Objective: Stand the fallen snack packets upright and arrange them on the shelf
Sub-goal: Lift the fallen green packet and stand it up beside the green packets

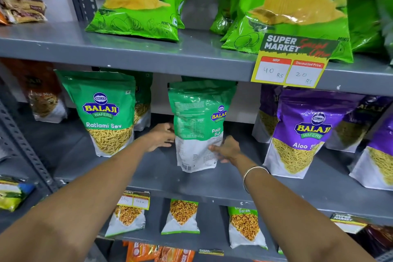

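One head-worn wide-angle view looks forward and slightly down, close to a grey shelf [191, 178] at arm's reach. It faces the rack squarely: upper tier at the top, lower tier at the bottom, both forearms entering from the near edge.

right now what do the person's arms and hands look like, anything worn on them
Both forearms are bare, with no sleeves in view. The left hand shows no ring, watch or glove. The right hand is also ungloved, and its wrist carries a thin, plain silver-coloured bangle. No markings or tattoos are visible on either arm.
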